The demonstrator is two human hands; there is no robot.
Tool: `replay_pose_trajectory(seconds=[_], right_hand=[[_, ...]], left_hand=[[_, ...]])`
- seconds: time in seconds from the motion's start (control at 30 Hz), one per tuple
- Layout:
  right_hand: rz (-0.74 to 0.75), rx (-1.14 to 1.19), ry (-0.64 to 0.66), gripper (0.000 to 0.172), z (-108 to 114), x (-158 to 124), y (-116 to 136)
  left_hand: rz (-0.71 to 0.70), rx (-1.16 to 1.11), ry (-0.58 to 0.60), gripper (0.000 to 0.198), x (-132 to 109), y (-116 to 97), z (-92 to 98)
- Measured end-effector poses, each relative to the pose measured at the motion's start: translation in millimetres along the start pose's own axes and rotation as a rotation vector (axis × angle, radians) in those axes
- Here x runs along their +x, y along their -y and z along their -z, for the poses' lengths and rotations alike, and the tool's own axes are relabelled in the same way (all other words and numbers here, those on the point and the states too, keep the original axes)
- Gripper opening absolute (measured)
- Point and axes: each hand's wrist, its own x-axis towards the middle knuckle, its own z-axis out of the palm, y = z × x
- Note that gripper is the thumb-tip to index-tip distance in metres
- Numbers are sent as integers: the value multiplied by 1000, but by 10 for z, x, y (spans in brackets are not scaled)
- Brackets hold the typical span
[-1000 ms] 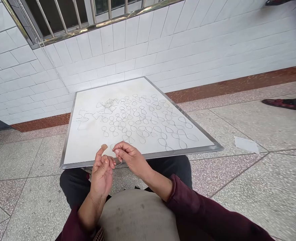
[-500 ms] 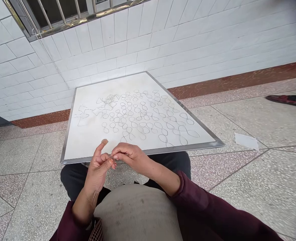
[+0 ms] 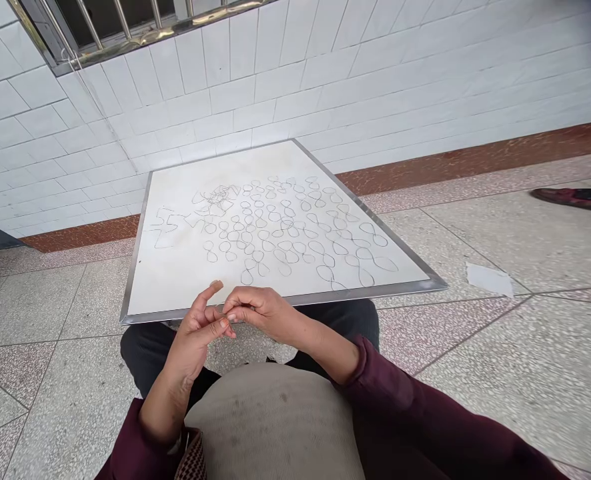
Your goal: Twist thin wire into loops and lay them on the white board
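A white board [image 3: 185, 280] with a metal rim rests over my knees. Many thin wire loops [image 3: 285, 233] bent into figure-eight shapes lie on it in rows, and a tangle of bent wire [image 3: 215, 198] sits at the far left. My left hand [image 3: 195, 333] and my right hand [image 3: 258, 312] meet at the board's near edge. Their fingertips pinch together on a thin piece of wire that barely shows. My left forefinger sticks up.
A white tiled wall with a barred window [image 3: 125, 27] rises behind the board. Speckled floor tiles surround me. A scrap of white paper [image 3: 488, 278] lies on the floor to the right. Another person's dark red shoe [image 3: 570, 197] shows at the far right.
My hands have drawn closer together and the pinch has tightened; the small wire that hung between them a second ago is now hidden. The view has tipped down slightly.
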Motion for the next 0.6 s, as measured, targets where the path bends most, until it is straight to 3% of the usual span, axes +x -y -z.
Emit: replay_pose_trajectory(seconds=[0.33, 0.6], right_hand=[[147, -353, -26, 9, 55, 6, -142], [-18, -178, 71, 10, 96, -20, -146]], left_hand=[[-125, 91, -175, 60, 3, 80, -37], [-72, 131, -140, 68, 11, 76, -43]])
